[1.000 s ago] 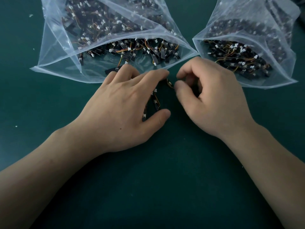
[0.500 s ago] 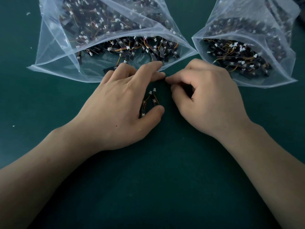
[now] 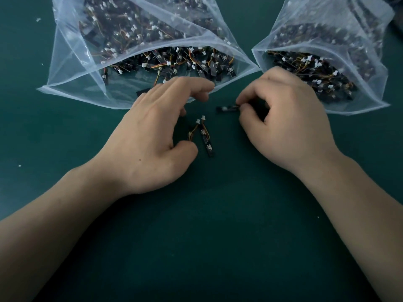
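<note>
A large clear plastic zip bag (image 3: pixel 72 83) lies in the upper left of the frame, its mouth gaping toward the lower edge of the picture. It is heaped with small black strip boards (image 3: pixel 174 62) tangled with orange and yellow wires and white plug ends, and a few lie right at the open lip. In the upper right sits a second clear plastic bag (image 3: pixel 370 90), also open toward the bottom of the frame, holding a similar pile of wired black boards (image 3: pixel 305 68). The bags' corners come close at the top centre, but I cannot tell whether they touch. Both rest on a dark green mat (image 3: pixel 207 236).

The right hand (image 3: pixel 283 123), centre right just below the second bag's mouth, is curled. Its thumb and forefinger pinch one end of a single black strip-shaped board (image 3: pixel 225 108), which sticks out toward the left into the gap between the hands.

The left hand (image 3: pixel 150 136), centre left just below the big bag's lip, arches over the mat with its fingers loosely bent and nothing visibly held. Just beside its thumb, between the hands, two loose wired boards (image 3: pixel 207 142) lie on the mat with their white plugs pointing to the top of the frame. The thumb partly hides the left one.
</note>
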The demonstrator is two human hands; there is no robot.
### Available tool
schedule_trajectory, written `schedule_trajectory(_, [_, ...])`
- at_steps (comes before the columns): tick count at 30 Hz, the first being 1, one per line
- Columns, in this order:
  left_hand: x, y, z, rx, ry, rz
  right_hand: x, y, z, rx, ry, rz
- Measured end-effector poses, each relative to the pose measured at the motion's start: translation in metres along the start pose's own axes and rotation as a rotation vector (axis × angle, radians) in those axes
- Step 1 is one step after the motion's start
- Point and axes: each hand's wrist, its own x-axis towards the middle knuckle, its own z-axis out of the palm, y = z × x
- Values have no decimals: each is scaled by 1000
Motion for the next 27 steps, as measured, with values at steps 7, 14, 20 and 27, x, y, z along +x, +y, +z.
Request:
schedule_trajectory(7, [1,-1,1,116,-26,28,-3,2,-3,101,-119,-183])
schedule_trajectory(14, [2,-3,3,141,-14,48,-5,4,-8,212,-147,-220])
schedule_trajectory(20, [1,-3,3,144,1,38,-7,2,-10,185,-255,-261])
schedule_trajectory(27, [1,-4,6,208,-11,53,-11,-1,-7,203,-258,-328])
